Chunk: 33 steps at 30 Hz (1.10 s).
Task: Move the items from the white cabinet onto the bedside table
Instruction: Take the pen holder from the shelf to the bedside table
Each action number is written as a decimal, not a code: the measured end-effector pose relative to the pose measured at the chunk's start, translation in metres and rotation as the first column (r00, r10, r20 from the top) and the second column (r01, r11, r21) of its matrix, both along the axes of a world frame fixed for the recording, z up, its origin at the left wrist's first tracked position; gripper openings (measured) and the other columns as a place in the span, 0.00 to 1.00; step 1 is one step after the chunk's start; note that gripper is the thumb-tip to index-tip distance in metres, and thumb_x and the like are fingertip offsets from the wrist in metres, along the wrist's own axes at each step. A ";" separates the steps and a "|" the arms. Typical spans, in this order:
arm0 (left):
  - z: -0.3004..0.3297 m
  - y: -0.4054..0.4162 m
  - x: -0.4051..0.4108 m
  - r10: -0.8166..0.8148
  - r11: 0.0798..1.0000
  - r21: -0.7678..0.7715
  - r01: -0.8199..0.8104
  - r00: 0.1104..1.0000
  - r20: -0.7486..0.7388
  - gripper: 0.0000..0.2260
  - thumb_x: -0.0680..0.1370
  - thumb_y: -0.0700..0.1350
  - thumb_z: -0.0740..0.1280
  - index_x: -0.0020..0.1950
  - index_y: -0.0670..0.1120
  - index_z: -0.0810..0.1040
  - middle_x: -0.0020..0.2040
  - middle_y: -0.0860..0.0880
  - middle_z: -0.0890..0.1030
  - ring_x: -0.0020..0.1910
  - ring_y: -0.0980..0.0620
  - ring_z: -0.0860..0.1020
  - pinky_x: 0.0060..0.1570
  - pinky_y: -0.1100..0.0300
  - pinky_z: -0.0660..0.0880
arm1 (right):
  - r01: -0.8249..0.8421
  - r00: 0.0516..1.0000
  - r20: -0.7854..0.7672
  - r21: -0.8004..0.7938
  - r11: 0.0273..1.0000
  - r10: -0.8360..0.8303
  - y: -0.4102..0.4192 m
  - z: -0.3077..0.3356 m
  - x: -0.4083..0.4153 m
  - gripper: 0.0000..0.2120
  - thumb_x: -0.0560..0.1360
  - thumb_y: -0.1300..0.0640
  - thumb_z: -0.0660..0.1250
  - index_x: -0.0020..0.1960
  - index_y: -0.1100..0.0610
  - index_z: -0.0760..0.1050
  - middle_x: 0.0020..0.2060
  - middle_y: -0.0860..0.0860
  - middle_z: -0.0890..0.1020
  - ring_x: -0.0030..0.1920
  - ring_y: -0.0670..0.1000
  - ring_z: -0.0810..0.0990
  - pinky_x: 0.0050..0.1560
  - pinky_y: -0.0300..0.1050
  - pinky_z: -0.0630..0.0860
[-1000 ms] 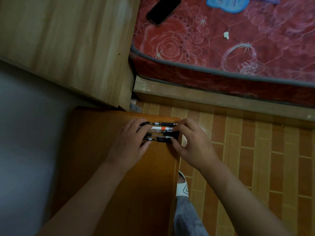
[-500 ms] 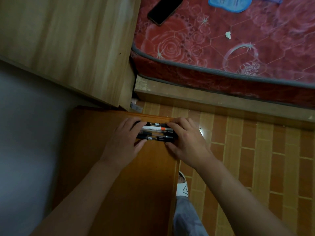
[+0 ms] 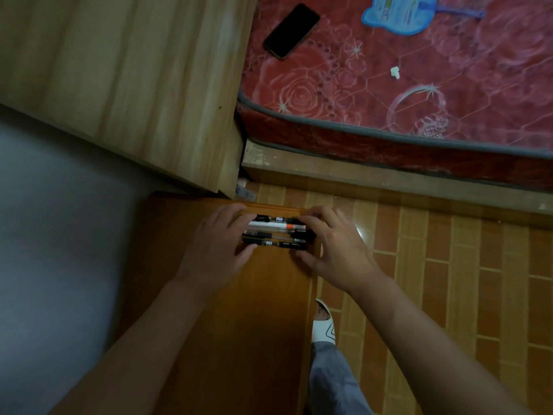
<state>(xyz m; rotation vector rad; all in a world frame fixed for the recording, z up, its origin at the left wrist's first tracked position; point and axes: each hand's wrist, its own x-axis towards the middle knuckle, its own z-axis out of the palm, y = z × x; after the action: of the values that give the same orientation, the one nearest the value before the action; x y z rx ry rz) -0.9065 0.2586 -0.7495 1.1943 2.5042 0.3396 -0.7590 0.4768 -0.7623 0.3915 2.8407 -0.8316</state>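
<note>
pens (image 3: 276, 235) lie crosswise on bedside table (image 3: 233, 324), long axis left-right | my left hand (image 3: 218, 250) grips one end, my right hand (image 3: 335, 250) the other | both equally near

The ends of the bundle of pens (image 3: 276, 233) are covered by the left hand (image 3: 217, 250) and right hand (image 3: 336, 250), so each grip on them cannot be made out, and the print on the barrels is too small to read. The blue fan (image 3: 398, 15) on the mattress (image 3: 389, 94) is cut off by the top edge. The white slipper (image 3: 323, 324) is partly hidden behind the bench (image 3: 227, 339).
</note>
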 end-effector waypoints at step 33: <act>0.532 0.082 0.192 -0.442 0.840 0.155 0.520 0.822 -0.360 0.28 0.73 0.63 0.58 0.67 0.49 0.77 0.64 0.46 0.77 0.62 0.42 0.75 0.52 0.44 0.78 | 0.649 0.734 -0.095 0.388 0.654 -0.672 -0.034 0.512 0.348 0.34 0.76 0.34 0.65 0.78 0.47 0.66 0.78 0.50 0.65 0.78 0.54 0.61 0.74 0.55 0.62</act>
<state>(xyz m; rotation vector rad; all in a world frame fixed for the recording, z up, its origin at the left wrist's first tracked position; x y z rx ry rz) -0.7149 0.3402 -0.2179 2.0776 2.3217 0.3538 -0.4109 0.4431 -0.2500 1.5601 2.7815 -0.2731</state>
